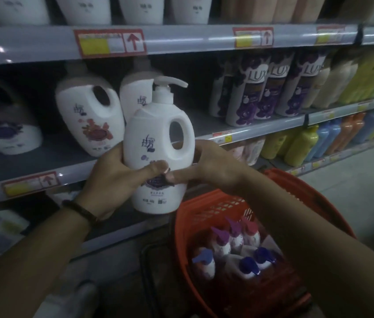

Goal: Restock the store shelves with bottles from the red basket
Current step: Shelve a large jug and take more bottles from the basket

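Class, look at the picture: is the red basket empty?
No, several small bottles with purple, pink and blue pump tops lie inside the red basket.

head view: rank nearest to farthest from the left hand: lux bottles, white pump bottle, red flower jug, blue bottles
1. white pump bottle, in the left hand
2. red flower jug, just behind, left
3. lux bottles, farther right
4. blue bottles, far right, lower down

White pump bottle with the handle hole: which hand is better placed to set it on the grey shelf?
Probably the left. The left hand wraps the white plastic pump bottle low on its body, thumb across the label; the right hand pinches just its side. Bare grey metal shelf lies just behind.
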